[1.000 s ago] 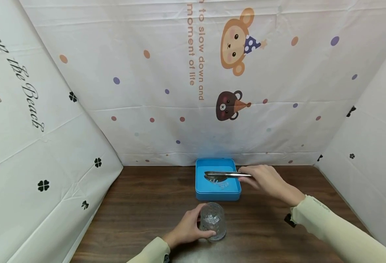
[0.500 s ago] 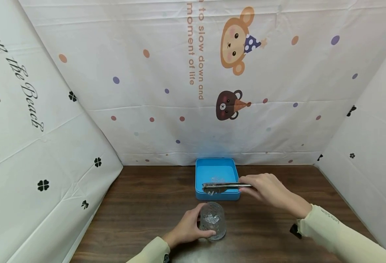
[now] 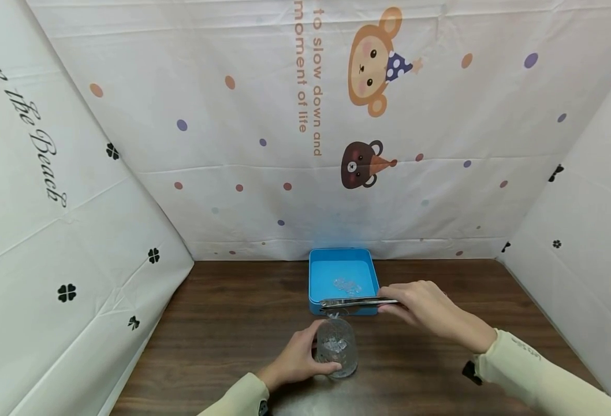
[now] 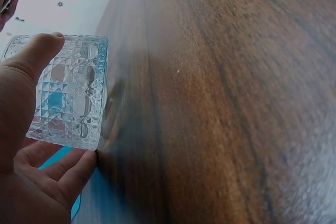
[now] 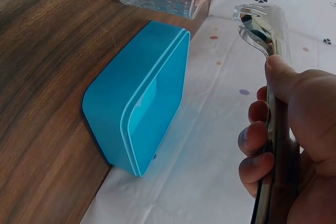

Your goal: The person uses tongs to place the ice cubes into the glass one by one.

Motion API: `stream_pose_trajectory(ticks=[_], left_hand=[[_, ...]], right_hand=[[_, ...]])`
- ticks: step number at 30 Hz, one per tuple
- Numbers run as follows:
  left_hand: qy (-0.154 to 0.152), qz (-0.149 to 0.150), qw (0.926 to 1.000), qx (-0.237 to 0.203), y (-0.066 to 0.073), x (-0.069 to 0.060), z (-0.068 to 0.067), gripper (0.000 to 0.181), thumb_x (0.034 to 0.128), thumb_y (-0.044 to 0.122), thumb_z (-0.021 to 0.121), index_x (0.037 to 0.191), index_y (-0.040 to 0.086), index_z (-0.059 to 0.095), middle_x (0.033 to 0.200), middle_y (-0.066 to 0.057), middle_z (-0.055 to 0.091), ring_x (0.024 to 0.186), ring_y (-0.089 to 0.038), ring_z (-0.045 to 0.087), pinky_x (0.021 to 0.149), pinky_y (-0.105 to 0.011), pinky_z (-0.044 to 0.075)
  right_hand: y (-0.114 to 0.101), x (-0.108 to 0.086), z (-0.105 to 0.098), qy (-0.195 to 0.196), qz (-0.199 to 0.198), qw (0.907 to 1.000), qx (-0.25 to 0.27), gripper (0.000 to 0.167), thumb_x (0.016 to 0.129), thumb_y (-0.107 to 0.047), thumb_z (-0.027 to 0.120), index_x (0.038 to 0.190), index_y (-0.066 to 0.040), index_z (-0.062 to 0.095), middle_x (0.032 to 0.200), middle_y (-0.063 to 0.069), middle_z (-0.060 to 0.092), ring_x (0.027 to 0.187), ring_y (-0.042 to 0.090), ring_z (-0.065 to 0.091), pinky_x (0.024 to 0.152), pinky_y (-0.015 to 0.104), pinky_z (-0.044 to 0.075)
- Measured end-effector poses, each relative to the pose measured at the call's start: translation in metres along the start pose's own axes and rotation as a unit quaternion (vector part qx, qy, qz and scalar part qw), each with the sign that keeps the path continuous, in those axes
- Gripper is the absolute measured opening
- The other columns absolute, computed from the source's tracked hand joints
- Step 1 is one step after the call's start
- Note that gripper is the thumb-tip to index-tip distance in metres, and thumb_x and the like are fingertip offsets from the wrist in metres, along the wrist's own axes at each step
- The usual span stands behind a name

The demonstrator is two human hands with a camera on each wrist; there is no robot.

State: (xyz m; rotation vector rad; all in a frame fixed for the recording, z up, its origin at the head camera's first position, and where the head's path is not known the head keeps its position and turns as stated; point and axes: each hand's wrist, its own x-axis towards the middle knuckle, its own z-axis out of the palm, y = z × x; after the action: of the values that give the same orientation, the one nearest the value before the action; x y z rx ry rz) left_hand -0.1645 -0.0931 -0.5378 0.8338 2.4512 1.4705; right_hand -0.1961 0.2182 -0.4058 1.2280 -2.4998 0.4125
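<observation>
My left hand [image 3: 301, 358] grips a clear faceted glass [image 3: 341, 346] standing on the table, thumb on one side and fingers on the other, as the left wrist view shows. Clear pieces lie inside the glass. My right hand [image 3: 430, 309] holds metal serving tongs [image 3: 360, 301], their handles squeezed together. One tip is fork-like and the other spoon-like in the right wrist view. Small clear bits [image 3: 334, 315] hang at the tips, just above the glass's mouth. Behind, a blue box [image 3: 315, 277] has more clear pieces [image 3: 347, 285] on its floor.
The dark wooden table [image 3: 243, 312] carries the glass and the box. White printed cloth [image 3: 264, 202] rises behind the box, and further cloth walls stand left and right.
My right hand has brought the tongs from inside the blue box toward me, over its front rim to the glass, with clear bits at the tips. The left hand and glass have stayed put.
</observation>
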Motion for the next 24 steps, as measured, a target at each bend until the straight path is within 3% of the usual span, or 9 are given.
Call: stream_pose_trajectory(ticks=[15, 24], left_hand=[[-0.001, -0.009, 0.9999, 0.008, -0.0012, 0.0013, 0.0003, 0.079, 0.0849, 0.044, 0.085, 0.148, 0.017, 0.046, 0.129, -0.004, 0.065, 0.107, -0.011, 0.067, 0.086, -0.028, 0.058], [0.002, 0.002, 1.0000, 0.009, -0.0017, 0.0021, 0.0011, 0.079, 0.0851, 0.043, 0.085, 0.148, 0.016, 0.045, 0.130, -0.004, 0.064, 0.108, -0.011, 0.066, 0.085, -0.027, 0.058]], right_hand=[[-0.0003, -0.0023, 0.0018, 0.001, -0.004, 1.0000, 0.000, 0.012, 0.094, -0.029, 0.076, 0.105, -0.023, 0.072, 0.091, -0.014, 0.071, 0.056, -0.010, 0.047, 0.048, 0.014, 0.038], [0.0011, -0.0046, 0.0039, 0.007, 0.001, 1.0000, -0.002, 0.020, 0.093, -0.029, 0.078, 0.111, -0.020, 0.074, 0.098, -0.010, 0.074, 0.062, -0.007, 0.056, 0.052, 0.017, 0.046]])
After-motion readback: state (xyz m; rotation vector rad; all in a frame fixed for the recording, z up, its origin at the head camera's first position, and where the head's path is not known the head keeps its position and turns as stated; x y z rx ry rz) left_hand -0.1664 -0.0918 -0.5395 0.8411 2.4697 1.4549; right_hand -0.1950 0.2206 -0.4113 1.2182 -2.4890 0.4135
